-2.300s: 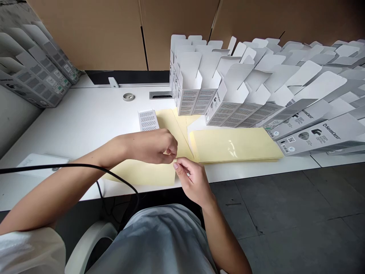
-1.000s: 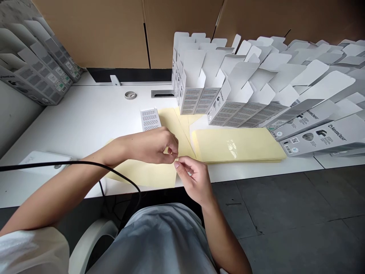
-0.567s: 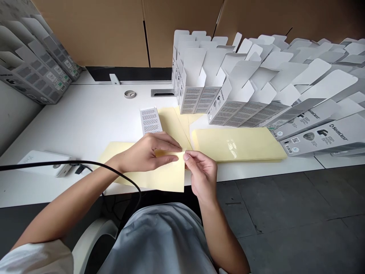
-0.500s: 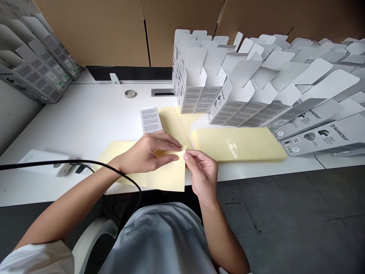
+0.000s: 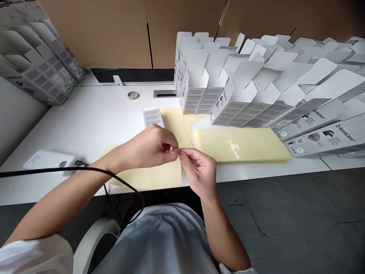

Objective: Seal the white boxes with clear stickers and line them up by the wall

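Observation:
My left hand (image 5: pixel 159 146) is closed in a pinch, thumb against the fingers, over a pale yellow sheet (image 5: pixel 154 177). Facing it, my right hand (image 5: pixel 201 169) pinches with thumb and forefinger at the sheet's upper right corner. The fingertips of both hands meet there; whatever the left fingers hold is hidden. The sheet lies flat at the table's front edge, partly under my left wrist. Just right of my hands rests a stack of yellow sheets (image 5: pixel 245 144) with a shiny clear patch on top. Behind my left hand is a small grey-white printed box (image 5: pixel 153 117).
Rows of open-topped white and grey cartons (image 5: pixel 228 101) fill the right and back; more cartons (image 5: pixel 42 72) stand at far left. A white power bank (image 5: pixel 49 160) and a tape roll (image 5: pixel 133 95) lie on the white table (image 5: pixel 94 114). A black cable (image 5: pixel 119 175) crosses my left forearm.
My left fingers, spread apart over the sheet before, have closed into a pinch against my right fingertips. Both hands have shifted slightly left relative to the table, and the sheet's corner is now covered.

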`<state>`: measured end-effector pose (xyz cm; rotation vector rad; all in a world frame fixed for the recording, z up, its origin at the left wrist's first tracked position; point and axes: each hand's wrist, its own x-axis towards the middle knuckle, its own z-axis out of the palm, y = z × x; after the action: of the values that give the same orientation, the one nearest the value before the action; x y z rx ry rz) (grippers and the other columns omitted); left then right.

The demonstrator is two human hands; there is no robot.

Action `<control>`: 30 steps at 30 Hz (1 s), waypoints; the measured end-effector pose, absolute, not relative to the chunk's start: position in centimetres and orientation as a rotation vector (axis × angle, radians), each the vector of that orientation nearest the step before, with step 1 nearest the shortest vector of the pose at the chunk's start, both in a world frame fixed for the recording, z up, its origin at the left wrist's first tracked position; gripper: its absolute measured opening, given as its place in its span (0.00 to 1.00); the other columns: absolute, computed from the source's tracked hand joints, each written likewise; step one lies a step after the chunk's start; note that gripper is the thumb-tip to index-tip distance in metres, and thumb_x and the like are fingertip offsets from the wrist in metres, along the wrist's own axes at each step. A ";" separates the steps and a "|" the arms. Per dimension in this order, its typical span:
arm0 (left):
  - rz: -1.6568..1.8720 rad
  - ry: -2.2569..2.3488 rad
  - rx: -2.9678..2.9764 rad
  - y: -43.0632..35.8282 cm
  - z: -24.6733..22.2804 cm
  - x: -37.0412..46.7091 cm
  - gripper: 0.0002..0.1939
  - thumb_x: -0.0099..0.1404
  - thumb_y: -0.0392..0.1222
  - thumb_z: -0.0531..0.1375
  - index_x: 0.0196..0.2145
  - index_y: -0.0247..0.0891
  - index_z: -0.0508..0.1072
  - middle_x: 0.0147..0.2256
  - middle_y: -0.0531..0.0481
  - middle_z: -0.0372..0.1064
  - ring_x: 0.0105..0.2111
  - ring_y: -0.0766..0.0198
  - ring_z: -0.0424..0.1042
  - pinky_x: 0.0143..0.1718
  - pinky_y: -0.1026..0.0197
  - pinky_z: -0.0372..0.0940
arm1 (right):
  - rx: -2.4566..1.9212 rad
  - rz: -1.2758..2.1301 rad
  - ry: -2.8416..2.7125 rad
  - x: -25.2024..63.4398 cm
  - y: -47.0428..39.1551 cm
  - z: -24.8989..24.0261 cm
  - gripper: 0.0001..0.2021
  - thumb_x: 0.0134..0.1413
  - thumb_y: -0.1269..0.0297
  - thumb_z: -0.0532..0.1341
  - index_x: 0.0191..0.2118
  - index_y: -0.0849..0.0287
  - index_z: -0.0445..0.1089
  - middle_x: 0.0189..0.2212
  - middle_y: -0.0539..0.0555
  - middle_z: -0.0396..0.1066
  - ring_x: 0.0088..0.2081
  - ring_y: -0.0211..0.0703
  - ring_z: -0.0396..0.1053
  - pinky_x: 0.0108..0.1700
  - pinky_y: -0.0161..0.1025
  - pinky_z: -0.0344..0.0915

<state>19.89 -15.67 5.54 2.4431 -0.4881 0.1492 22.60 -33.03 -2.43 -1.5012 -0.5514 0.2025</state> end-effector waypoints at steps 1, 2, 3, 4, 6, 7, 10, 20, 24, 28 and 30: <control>0.128 -0.497 2.465 -15.6 5.7 20.1 0.10 0.58 0.29 0.58 0.22 0.34 0.76 0.24 0.51 0.75 0.22 0.69 0.68 0.24 0.67 0.59 | -1.506 0.200 -0.553 22.6 -33.0 -2.4 0.11 0.60 0.59 0.62 0.34 0.61 0.76 0.23 0.50 0.67 0.25 0.35 0.60 0.26 0.33 0.58; 0.112 -0.503 2.477 -15.6 5.9 20.3 0.10 0.57 0.29 0.58 0.21 0.34 0.75 0.23 0.51 0.74 0.21 0.70 0.67 0.24 0.67 0.58 | -1.510 0.199 -0.551 22.6 -32.9 -2.4 0.11 0.61 0.59 0.62 0.34 0.61 0.76 0.23 0.50 0.67 0.25 0.36 0.61 0.26 0.33 0.58; 0.098 -0.505 2.480 -15.6 5.9 20.5 0.10 0.56 0.28 0.57 0.20 0.34 0.75 0.22 0.52 0.73 0.21 0.70 0.66 0.24 0.67 0.58 | -1.514 0.199 -0.548 22.6 -32.9 -2.5 0.11 0.61 0.59 0.62 0.34 0.61 0.76 0.23 0.50 0.67 0.26 0.36 0.61 0.26 0.33 0.58; 0.085 -0.504 2.475 -15.6 5.9 20.6 0.10 0.56 0.29 0.57 0.21 0.34 0.75 0.22 0.52 0.73 0.21 0.71 0.66 0.24 0.67 0.57 | -1.520 0.197 -0.544 22.6 -32.9 -2.5 0.12 0.61 0.58 0.62 0.34 0.61 0.76 0.23 0.50 0.67 0.26 0.36 0.62 0.27 0.33 0.58; 0.051 -0.491 2.445 -15.5 5.8 20.8 0.10 0.56 0.29 0.57 0.22 0.34 0.76 0.24 0.52 0.74 0.21 0.70 0.67 0.24 0.67 0.58 | -1.537 0.192 -0.540 22.7 -32.9 -2.6 0.12 0.61 0.58 0.61 0.34 0.62 0.76 0.22 0.50 0.66 0.25 0.36 0.61 0.26 0.33 0.58; 0.028 -0.483 2.422 -15.4 5.8 20.9 0.10 0.57 0.30 0.57 0.23 0.34 0.76 0.24 0.51 0.75 0.22 0.70 0.68 0.24 0.68 0.58 | -1.543 0.191 -0.541 22.7 -33.0 -2.7 0.13 0.61 0.57 0.61 0.34 0.62 0.76 0.22 0.49 0.65 0.24 0.35 0.60 0.25 0.33 0.57; -0.034 -0.465 2.350 -15.2 5.7 20.9 0.09 0.57 0.31 0.57 0.25 0.34 0.78 0.26 0.50 0.76 0.23 0.69 0.69 0.25 0.68 0.60 | -1.555 0.187 -0.546 22.7 -33.1 -2.7 0.13 0.61 0.57 0.61 0.34 0.62 0.76 0.21 0.48 0.63 0.23 0.34 0.57 0.24 0.33 0.55; -0.010 -0.506 2.355 -14.9 5.6 21.1 0.09 0.58 0.32 0.57 0.27 0.34 0.78 0.25 0.51 0.75 0.23 0.69 0.69 0.24 0.68 0.59 | -1.562 0.191 -0.539 22.8 -33.1 -2.7 0.13 0.60 0.57 0.61 0.33 0.62 0.75 0.21 0.49 0.62 0.23 0.35 0.57 0.24 0.33 0.55; -0.015 -0.519 2.369 -14.9 5.4 21.2 0.08 0.57 0.31 0.58 0.26 0.34 0.78 0.25 0.50 0.75 0.22 0.69 0.68 0.23 0.68 0.58 | -1.576 0.217 -0.544 22.9 -33.1 -2.7 0.14 0.60 0.56 0.61 0.32 0.62 0.75 0.22 0.50 0.64 0.24 0.36 0.59 0.25 0.33 0.56; -0.055 -0.539 2.401 -15.1 5.4 21.6 0.09 0.54 0.28 0.57 0.23 0.33 0.77 0.24 0.49 0.75 0.22 0.70 0.68 0.22 0.68 0.56 | -1.584 0.260 -0.540 23.1 -33.1 -2.7 0.13 0.60 0.57 0.61 0.32 0.62 0.75 0.21 0.50 0.64 0.24 0.36 0.60 0.25 0.33 0.57; -0.105 -0.535 2.410 -15.1 5.3 21.9 0.10 0.53 0.27 0.57 0.22 0.33 0.77 0.24 0.49 0.75 0.22 0.70 0.68 0.22 0.68 0.55 | -1.568 0.271 -0.540 23.2 -33.0 -2.8 0.13 0.60 0.58 0.62 0.32 0.62 0.75 0.21 0.49 0.65 0.23 0.35 0.61 0.24 0.32 0.57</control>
<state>21.85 -15.09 5.32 2.4095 -0.5351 -0.1053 23.19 -33.05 -2.76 -1.5684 -0.5403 0.2709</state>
